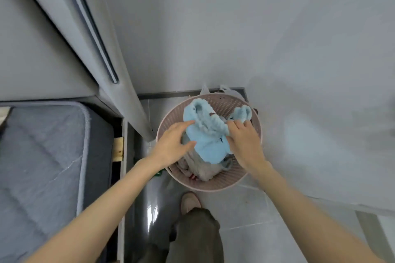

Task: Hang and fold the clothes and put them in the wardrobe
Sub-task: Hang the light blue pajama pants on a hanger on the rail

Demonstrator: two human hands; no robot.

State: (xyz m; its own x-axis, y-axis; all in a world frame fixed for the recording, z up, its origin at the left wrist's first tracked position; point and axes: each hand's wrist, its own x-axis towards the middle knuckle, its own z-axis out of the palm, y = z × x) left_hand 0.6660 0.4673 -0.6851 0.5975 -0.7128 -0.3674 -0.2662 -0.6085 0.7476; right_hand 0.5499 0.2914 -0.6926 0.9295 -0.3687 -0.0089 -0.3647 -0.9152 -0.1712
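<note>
A light blue fluffy garment lies on top of a pile of clothes in a round pink perforated laundry basket on the floor. My left hand touches the garment's left edge with fingers spread around the fabric. My right hand pinches the garment's right side near a bunched sleeve. Beneath the blue piece show grey and beige clothes. The wardrobe is not in sight.
A bed with a grey quilted mattress fills the left. A grey padded headboard rises at the upper left. A pale wall stands behind the basket. My trouser leg and slipper are on the glossy tiled floor below.
</note>
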